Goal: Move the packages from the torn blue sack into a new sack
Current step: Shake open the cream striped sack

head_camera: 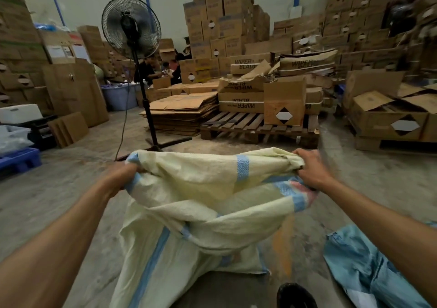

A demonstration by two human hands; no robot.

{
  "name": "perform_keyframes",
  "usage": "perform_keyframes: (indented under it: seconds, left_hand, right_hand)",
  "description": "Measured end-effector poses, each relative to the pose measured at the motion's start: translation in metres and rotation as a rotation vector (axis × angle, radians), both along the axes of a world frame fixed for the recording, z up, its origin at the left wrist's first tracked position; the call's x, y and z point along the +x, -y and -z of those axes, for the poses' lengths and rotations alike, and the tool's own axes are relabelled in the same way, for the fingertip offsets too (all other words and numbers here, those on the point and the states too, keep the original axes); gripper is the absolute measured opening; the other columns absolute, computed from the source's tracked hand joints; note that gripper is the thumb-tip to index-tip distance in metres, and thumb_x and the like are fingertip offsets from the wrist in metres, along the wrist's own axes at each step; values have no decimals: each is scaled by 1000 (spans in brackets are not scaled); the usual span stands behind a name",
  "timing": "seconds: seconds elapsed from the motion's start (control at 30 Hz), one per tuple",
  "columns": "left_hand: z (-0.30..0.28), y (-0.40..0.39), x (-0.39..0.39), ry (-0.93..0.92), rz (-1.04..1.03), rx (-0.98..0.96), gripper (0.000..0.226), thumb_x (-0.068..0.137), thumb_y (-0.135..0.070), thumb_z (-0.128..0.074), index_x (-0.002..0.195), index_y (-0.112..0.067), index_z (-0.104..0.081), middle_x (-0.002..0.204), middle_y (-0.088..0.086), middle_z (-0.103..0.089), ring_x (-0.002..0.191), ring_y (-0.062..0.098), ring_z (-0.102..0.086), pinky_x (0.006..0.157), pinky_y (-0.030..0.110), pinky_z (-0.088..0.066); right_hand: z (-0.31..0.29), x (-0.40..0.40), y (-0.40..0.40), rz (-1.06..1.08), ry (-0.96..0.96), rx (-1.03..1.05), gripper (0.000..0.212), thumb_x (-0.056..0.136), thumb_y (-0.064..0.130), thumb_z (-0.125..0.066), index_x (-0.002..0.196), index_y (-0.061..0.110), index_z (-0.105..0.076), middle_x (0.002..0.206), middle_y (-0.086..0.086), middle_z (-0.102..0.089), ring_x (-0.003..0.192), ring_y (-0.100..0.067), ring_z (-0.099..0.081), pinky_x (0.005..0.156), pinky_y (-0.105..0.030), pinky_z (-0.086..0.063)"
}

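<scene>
A pale yellow woven sack with blue stripes hangs in front of me, its lower end crumpled on the concrete floor. My left hand grips the sack's top edge on the left. My right hand grips the top edge on the right, and the cloth is stretched between both hands. The blue sack lies flat on the floor at the lower right, partly under my right forearm. No packages show in either sack.
A standing fan is straight ahead with its base near the sack. A wooden pallet with cartons and a stack of flattened cardboard lie beyond. Carton walls surround the room. People work at the back. A dark shoe is below.
</scene>
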State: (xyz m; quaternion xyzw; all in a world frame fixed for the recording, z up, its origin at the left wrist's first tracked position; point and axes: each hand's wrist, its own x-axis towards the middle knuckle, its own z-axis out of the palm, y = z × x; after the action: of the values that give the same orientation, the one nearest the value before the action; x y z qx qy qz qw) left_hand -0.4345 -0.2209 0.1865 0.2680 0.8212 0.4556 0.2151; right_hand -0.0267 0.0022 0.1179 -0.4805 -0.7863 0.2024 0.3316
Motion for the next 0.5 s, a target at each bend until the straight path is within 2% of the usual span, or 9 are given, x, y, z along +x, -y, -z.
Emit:
perform_keyframes:
  seconds: [0.03,0.1,0.17,0.23,0.27,0.33,0.37,0.43,0.5]
  left_hand:
    - [6,2,-1,-179,-25,-101,36,91,-12,-59,124,2,-56,121,22,-59,113,39,-56,84,39,-45]
    - [19,8,-3,-341,-41,-228,35,91,-10,-58,124,2,-56,123,24,-57,112,39,-54,86,43,-47]
    - [27,12,-1,-139,-95,-217,33,91,-7,-57,124,1,-55,115,22,-57,102,37,-56,82,47,-54]
    - [30,11,3,202,-93,-119,25,95,-5,-54,119,2,-55,108,21,-58,95,36,-58,75,50,-57]
    - [28,11,7,380,-92,-61,20,97,-7,-53,114,2,-55,107,22,-58,99,38,-59,79,54,-56]
    - [20,10,13,711,-119,90,14,97,-11,-52,104,1,-55,107,25,-55,114,43,-52,96,61,-45]
    - [18,9,12,848,-155,204,14,97,-12,-52,105,0,-54,105,26,-53,115,45,-50,99,63,-41]
    - [16,6,9,1002,-222,372,18,98,-12,-50,112,-3,-55,99,25,-55,100,44,-54,91,63,-43]
    - [15,7,9,1029,-234,446,24,97,-14,-47,117,-11,-61,94,20,-63,84,37,-61,82,53,-48]
  right_hand:
    - [4,0,4,80,65,46,36,86,16,-66,115,35,-55,118,-10,-45,111,-26,-47,90,-39,-43]
    - [13,1,6,229,219,42,42,91,41,-60,129,42,-42,125,-13,-38,116,-36,-45,90,-49,-46]
    - [16,2,10,233,216,-214,50,89,58,-52,132,40,-36,127,-16,-43,109,-39,-52,83,-49,-51]
    - [9,-5,23,104,-102,-688,44,95,49,-50,128,21,-45,112,-17,-61,93,-35,-64,70,-43,-58]
    - [6,-9,29,16,-296,-927,35,100,37,-49,123,11,-51,100,-18,-68,84,-33,-68,61,-42,-59]
    - [4,-16,35,-65,-676,-1184,26,104,19,-40,112,2,-58,81,-20,-73,78,-35,-70,48,-46,-58]
    - [4,-18,37,-87,-826,-1220,28,105,15,-36,112,0,-58,78,-23,-72,82,-38,-67,46,-50,-56]
    - [2,-21,39,-186,-1045,-1208,27,102,11,-37,115,-1,-57,83,-25,-72,87,-42,-65,48,-54,-56]
    - [6,-18,40,-331,-1167,-1080,34,78,8,-71,111,-1,-67,95,-24,-72,85,-38,-71,56,-52,-58]
